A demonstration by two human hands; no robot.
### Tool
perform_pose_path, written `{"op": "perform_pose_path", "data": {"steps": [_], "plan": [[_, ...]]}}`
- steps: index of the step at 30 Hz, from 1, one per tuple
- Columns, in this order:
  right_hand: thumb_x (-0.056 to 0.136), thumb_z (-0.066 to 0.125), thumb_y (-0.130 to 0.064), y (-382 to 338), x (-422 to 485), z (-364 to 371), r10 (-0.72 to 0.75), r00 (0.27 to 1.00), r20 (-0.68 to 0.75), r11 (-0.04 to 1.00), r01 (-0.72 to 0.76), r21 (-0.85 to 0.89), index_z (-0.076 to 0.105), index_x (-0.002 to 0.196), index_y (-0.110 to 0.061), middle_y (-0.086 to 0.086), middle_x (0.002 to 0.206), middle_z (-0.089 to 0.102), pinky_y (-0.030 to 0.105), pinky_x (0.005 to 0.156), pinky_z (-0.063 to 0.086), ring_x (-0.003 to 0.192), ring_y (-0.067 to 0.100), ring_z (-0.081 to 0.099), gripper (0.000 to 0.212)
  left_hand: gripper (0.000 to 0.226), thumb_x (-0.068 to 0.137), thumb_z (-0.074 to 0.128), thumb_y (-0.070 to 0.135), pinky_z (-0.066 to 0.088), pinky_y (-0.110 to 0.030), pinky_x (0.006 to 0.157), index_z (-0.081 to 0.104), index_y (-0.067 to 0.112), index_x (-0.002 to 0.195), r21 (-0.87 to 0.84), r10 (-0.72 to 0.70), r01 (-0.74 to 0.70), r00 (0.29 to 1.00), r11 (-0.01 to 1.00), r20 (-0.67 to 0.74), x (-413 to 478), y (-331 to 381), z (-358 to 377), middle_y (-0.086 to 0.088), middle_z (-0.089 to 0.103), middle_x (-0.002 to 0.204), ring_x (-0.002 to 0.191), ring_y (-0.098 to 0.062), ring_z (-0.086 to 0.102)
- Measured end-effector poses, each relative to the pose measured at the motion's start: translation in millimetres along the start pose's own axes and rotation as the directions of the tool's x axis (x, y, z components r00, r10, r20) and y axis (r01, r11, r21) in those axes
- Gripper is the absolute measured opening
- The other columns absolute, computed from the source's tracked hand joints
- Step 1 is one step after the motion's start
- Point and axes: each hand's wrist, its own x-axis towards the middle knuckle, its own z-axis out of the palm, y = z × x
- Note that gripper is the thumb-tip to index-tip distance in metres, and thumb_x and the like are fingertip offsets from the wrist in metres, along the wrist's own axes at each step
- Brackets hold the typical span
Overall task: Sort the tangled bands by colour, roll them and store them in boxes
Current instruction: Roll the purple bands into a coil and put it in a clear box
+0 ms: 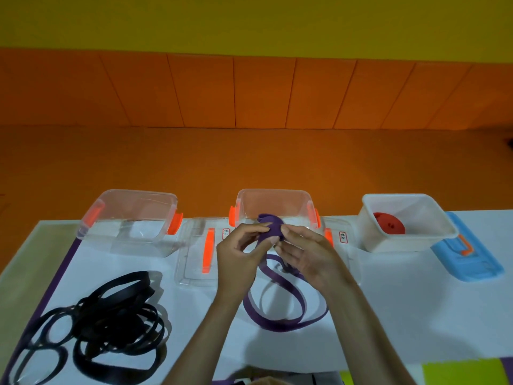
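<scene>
My fingers (256, 227) are closing round the purple band (270, 229). The left hand (238, 254) is pinching the wound part between thumb and fingertips, and the right hand (308, 254) is curling against its other side. Neither hand is spread wide; both are gripping that one band. The wound part is hovering just in front of the middle box (273, 200), about level with its near rim. The rest of the band is trailing down into a loose loop on the table (402, 315), nearer me than that box.

I'm reading this as the rolling step for purple, partway through, with a good length left to wind. The next move is calling for turning the coil while feeding the tail up evenly. It needs enough tension that the coil isn't springing open, and then it's going into the open-topped middle box.

Left of the middle box a second clear box (130, 215) is standing open, with a clear lid (194, 259) lying between the two. Right of it a white box (433, 218) is holding a red roll (388, 223), and a blue lid (469, 259) is lying beyond. The black bands (105, 320) are lying tangled to the near left, well apart from the purple loop. Nothing is blocking the way in. The one snag I'm watching is the tail crossing over itself below my right hand.
</scene>
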Motion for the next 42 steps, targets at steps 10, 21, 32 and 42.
{"op": "perform_pose_path", "data": {"steps": [10, 21, 32, 42], "plan": [[0.101, 0.068, -0.014, -8, 18, -7, -0.028, 1.000, -0.009, 0.994, 0.027, -0.105, 0.082, 0.114, -0.017, 0.017, 0.115, 0.079, 0.031, 0.086, 0.063, 0.109, 0.032, 0.077, 0.019, 0.032, 0.087, 0.084, 0.014, 0.057, -0.026, 0.099, 0.078, 0.032, 0.113, 0.095, 0.062, -0.062, 0.998, 0.993, 0.007, 10, -15, 20, 0.014, 0.077, 0.118, 0.116, -0.012, 0.071], [0.087, 0.085, -0.037, -16, 23, -18, -0.185, 0.982, 0.024, 0.929, 0.183, -0.323, 0.082, 0.112, -0.028, 0.002, 0.101, 0.079, 0.026, 0.081, 0.061, 0.089, 0.021, 0.075, 0.027, 0.037, 0.101, 0.070, 0.014, 0.051, -0.016, 0.102, 0.069, 0.040, 0.128, 0.115, 0.009, -0.036, 0.974, 0.993, 0.227, 27, -4, 16, 0.024, 0.072, 0.126, 0.124, -0.002, 0.065], [0.084, 0.086, -0.025, -8, 7, -2, -0.427, 0.904, 0.011, 0.891, 0.423, -0.161, 0.081, 0.110, -0.022, 0.011, 0.110, 0.078, 0.036, 0.081, 0.065, 0.098, 0.034, 0.079, 0.026, 0.020, 0.085, 0.084, 0.027, 0.057, -0.020, 0.086, 0.081, 0.038, 0.102, -0.145, -0.094, 0.096, 0.995, 0.985, 0.023, 18, 16, 13, 0.005, 0.080, 0.105, 0.102, -0.014, 0.076], [0.075, 0.094, -0.027, 0, -20, -6, -0.503, 0.864, 0.031, 0.798, 0.478, -0.367, 0.077, 0.088, -0.032, 0.007, 0.099, 0.081, 0.027, 0.081, 0.062, 0.096, 0.024, 0.079, 0.021, 0.017, 0.091, 0.083, 0.014, 0.056, -0.017, 0.085, 0.073, 0.025, 0.099, -0.097, -0.026, 0.026, 1.000, 0.995, 0.006, -8, 26, 12, 0.009, 0.078, 0.105, 0.103, -0.014, 0.074]]}}
